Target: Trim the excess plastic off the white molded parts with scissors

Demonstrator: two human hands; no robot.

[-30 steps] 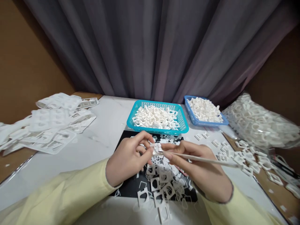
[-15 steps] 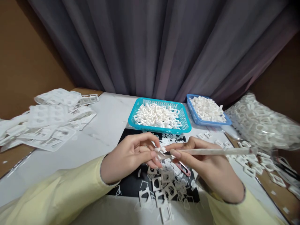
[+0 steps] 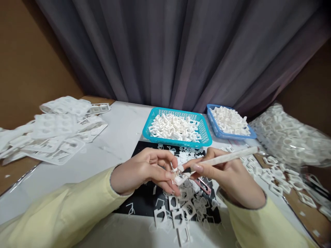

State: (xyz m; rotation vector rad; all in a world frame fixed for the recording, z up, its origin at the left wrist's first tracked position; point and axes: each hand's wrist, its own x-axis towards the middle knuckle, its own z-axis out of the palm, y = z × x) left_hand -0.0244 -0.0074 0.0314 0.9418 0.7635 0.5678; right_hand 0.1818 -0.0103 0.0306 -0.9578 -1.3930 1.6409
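Note:
My left hand point(image 3: 148, 172) pinches a small white plastic piece point(image 3: 181, 178) above the black mat point(image 3: 141, 203). My right hand point(image 3: 222, 174) grips a pen-like tool point(image 3: 230, 155) with a pale handle and a dark tip. That tip meets the white piece between my two hands. Under them, white square frames point(image 3: 178, 217) and thin scraps point(image 3: 200, 206) lie over the mat and its front edge. A pink tool point(image 3: 204, 186) rests on the mat, partly covered.
Behind the mat stands a teal basket point(image 3: 177, 142) of white parts, with a blue basket point(image 3: 234, 136) to its right. White sheets point(image 3: 57, 137) pile up at left. A clear bag point(image 3: 292, 137) and loose frames point(image 3: 276, 177) are at right.
The tool's handle has swung upward at its far end, and my right hand has tilted with it. The white piece has turned in my left fingers and shows more.

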